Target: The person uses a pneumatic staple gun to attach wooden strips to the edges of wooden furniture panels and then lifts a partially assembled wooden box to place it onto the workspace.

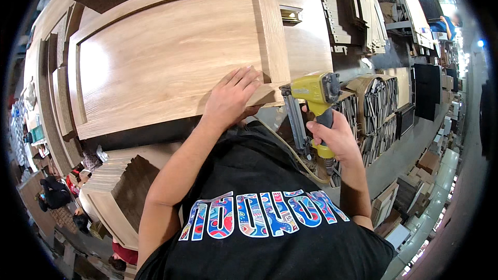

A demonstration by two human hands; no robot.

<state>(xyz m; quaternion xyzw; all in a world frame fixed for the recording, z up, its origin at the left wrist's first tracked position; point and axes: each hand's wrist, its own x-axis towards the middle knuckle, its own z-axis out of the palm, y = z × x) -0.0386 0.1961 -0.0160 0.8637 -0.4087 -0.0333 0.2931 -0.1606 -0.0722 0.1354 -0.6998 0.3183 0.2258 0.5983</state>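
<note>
The left hand (230,98) lies on a wooden panel (171,46), fingers extended. The right hand (337,136) grasps a yellow nail gun (310,87).

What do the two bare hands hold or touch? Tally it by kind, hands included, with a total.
Hands: 2 (left hand, right hand)
Yellow nail gun, in the right hand: 1
Framed wooden panel, under the left hand: 1
Total: 4
</note>
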